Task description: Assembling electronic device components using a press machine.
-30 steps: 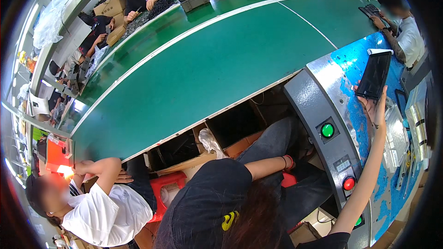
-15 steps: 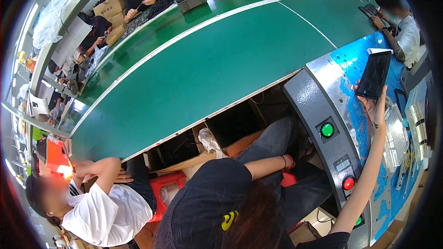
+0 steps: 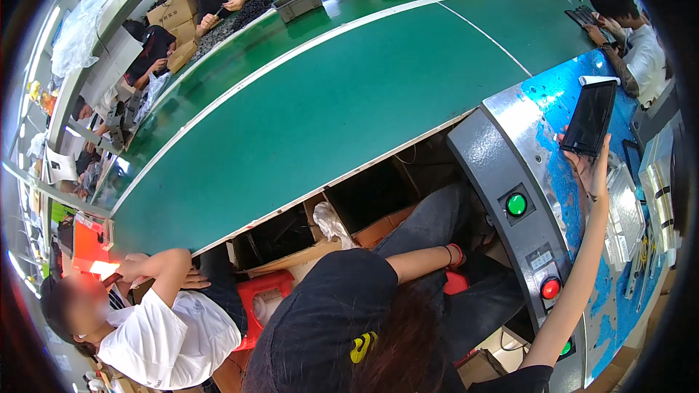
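Reaching far out to the right, the person's right hand (image 3: 593, 171) grips the near edge of a dark flat tablet-like panel (image 3: 590, 118), fingers curled around it, holding it just above a blue-covered worktop (image 3: 553, 94) with a shiny metal border. That arm stretches up from the lower right of the view. The left arm bends across the person's lap, a red band at the wrist; the left hand (image 3: 460, 256) drops out of sight behind the grey machine housing, so whether it is spread or closed cannot be told. On the sloped grey front of that housing sit a green button (image 3: 516, 204) and, nearer, a red button (image 3: 551, 288). A long green conveyor belt (image 3: 328, 102) runs from the near left to the far right. Cardboard boxes (image 3: 306, 236) sit under the belt. Another person in a white shirt (image 3: 167, 338) sits at the near left, and others work along the far side of the belt.
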`<state>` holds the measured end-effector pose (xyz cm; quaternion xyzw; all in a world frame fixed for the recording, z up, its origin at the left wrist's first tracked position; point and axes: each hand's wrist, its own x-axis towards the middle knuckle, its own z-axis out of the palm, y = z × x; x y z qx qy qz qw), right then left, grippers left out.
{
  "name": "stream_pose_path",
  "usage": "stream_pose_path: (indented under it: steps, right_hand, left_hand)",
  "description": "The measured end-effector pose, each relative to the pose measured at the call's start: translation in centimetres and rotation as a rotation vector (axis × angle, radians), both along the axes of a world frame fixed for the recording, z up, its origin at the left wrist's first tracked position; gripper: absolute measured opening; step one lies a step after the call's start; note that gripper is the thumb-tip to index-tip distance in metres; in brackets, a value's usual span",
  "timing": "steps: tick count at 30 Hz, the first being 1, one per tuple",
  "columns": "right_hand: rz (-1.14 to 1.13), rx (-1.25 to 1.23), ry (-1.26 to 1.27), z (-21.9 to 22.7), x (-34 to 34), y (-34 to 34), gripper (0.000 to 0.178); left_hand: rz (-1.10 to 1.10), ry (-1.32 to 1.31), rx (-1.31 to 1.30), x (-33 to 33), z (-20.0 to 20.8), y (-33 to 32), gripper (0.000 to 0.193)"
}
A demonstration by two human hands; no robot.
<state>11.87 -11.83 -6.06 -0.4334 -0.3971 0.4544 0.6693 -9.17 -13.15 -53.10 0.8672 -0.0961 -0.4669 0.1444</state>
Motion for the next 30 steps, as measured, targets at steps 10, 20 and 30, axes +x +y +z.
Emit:
stream_pose_path:
  steps: [10,20,30]
  right_hand:
    - [0.013,0.000,-0.005,-0.01,0.04,-0.03,0.081]
    - [0.011,-0.003,-0.001,0.14,-0.18,-0.05,0.081]
    - [-0.006,-0.003,-0.015,0.09,-0.17,-0.01,0.082]
  left_hand:
    - [0.001,-0.004,-0.005,-0.72,-0.07,0.33,0.045]
    - [0.002,-0.006,-0.013,-0.58,-0.55,-0.05,0.044]
    - [0.000,-0.005,-0.018,-0.99,-0.73,0.28,0.044]
